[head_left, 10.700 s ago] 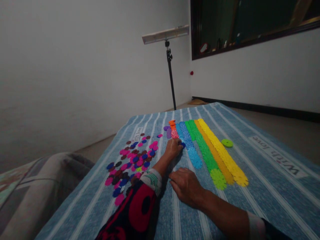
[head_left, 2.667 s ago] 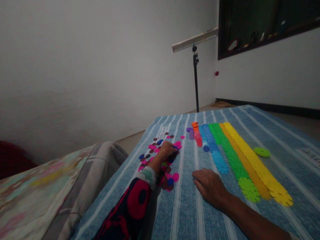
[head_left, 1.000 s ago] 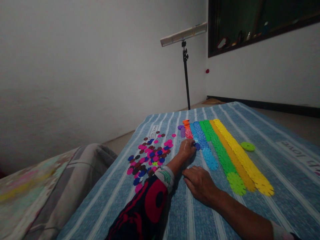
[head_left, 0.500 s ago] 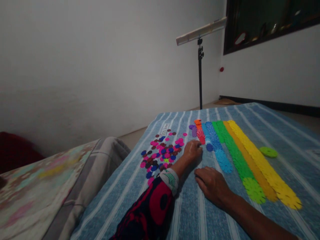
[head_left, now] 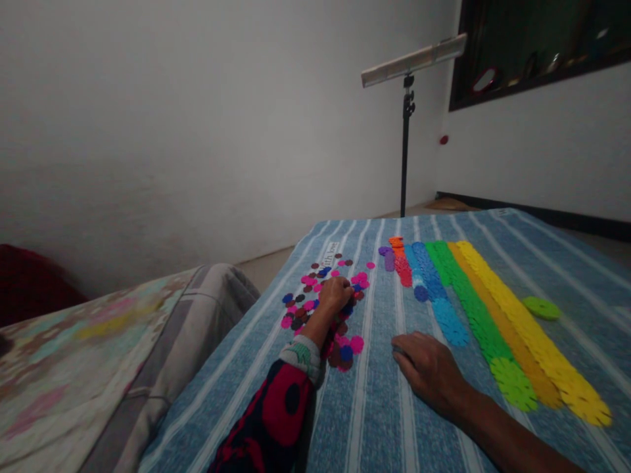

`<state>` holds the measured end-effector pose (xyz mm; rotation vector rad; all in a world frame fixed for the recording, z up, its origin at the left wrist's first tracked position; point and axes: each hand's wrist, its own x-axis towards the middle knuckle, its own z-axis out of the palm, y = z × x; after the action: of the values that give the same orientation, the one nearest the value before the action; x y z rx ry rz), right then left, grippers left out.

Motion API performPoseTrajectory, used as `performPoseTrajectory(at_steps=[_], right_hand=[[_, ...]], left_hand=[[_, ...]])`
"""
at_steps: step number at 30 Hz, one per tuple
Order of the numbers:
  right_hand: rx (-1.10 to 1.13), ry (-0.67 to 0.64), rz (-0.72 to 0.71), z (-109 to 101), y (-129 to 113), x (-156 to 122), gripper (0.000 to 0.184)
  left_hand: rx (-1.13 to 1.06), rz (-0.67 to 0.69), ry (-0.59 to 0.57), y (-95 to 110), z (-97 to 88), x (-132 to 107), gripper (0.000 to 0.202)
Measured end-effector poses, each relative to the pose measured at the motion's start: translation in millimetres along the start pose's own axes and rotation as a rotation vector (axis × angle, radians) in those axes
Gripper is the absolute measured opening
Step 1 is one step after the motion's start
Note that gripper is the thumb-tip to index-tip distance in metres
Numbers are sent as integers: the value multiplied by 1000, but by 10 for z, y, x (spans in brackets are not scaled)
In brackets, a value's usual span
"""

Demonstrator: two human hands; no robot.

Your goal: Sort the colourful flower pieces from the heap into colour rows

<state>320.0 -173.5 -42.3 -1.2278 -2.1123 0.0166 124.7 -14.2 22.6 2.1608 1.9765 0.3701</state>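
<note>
My left hand [head_left: 336, 295] is over a loose heap of small notched discs [head_left: 357, 345] in pink, dark blue, brown and black. Its fingers curl down among the discs, and what they pinch, if anything, is hidden. On the striped cloth to the right rests my right hand [head_left: 434, 374], its fingers bent inward with the thumb against them; I cannot make out anything inside. Beyond it lie overlapping rows of discs: a short red row [head_left: 403, 269], a blue row [head_left: 434, 279], a green row [head_left: 473, 322], an orange-yellow row [head_left: 513, 341] and a yellow row [head_left: 537, 335].
Beside the yellow row lies a lime green disc [head_left: 541, 307]. A few purple discs [head_left: 388, 257] sit left of the red row. The blue striped cloth [head_left: 374, 420] covers the table. A black stand with a lamp [head_left: 414, 62] rises behind; a flowered cover [head_left: 89, 341] is at left.
My left hand has moved left from the end of the red row onto the loose heap. My right hand stays resting on the cloth. The view has shifted slightly.
</note>
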Motion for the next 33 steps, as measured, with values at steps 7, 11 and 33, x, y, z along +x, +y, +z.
performPoseTrajectory(at_steps=[7, 11, 33], right_hand=[[24, 29, -14, 8, 2, 5, 16], [21, 23, -5, 6, 2, 9, 15], [14, 6, 7, 32, 13, 12, 13]], left_hand=[[61, 63, -88, 104, -14, 165, 26], [-7, 78, -165, 135, 2, 259, 19], [-471, 28, -35, 89, 158, 271, 21]])
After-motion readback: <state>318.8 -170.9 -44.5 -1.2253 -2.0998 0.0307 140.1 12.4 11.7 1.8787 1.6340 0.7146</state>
